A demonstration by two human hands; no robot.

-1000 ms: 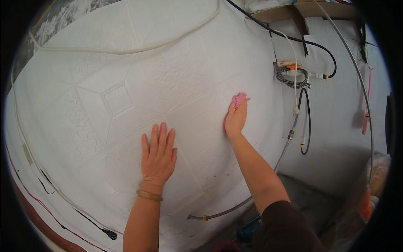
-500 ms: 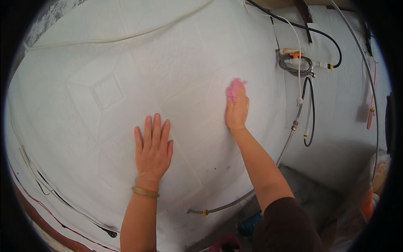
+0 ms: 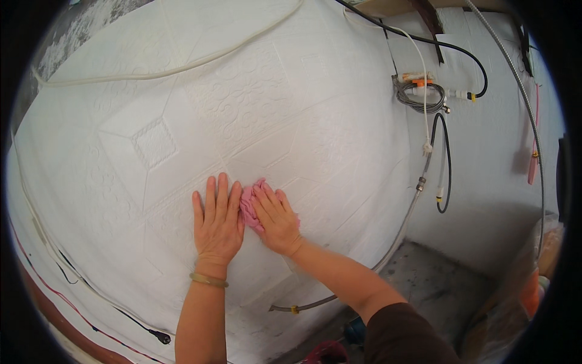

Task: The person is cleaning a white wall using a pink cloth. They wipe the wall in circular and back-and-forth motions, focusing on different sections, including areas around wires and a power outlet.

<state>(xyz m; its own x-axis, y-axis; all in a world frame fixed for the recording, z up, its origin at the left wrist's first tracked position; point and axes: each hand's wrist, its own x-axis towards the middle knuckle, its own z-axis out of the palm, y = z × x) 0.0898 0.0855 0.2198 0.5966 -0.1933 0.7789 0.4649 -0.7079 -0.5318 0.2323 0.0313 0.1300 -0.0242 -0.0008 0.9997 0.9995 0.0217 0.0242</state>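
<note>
My left hand lies flat on a white embossed panel, fingers stretched upward, a pale bangle round its wrist. Close beside it, my right hand presses a crumpled pink cloth against the same surface. The cloth bunches out past the thumb side and shows a little beyond the far side of the palm. Raised squares, lines and curling patterns mark the panel around both hands.
A whitish cable crosses the panel's upper part. To the right hang a coiled metal hose, a black hose and a pink-handled tool. A grey hose curves below my right arm. A black plug lies lower left.
My right hand has swept down and left with the pink cloth, from the panel's right side to beside my left hand. The left hand stays nearly in place.
</note>
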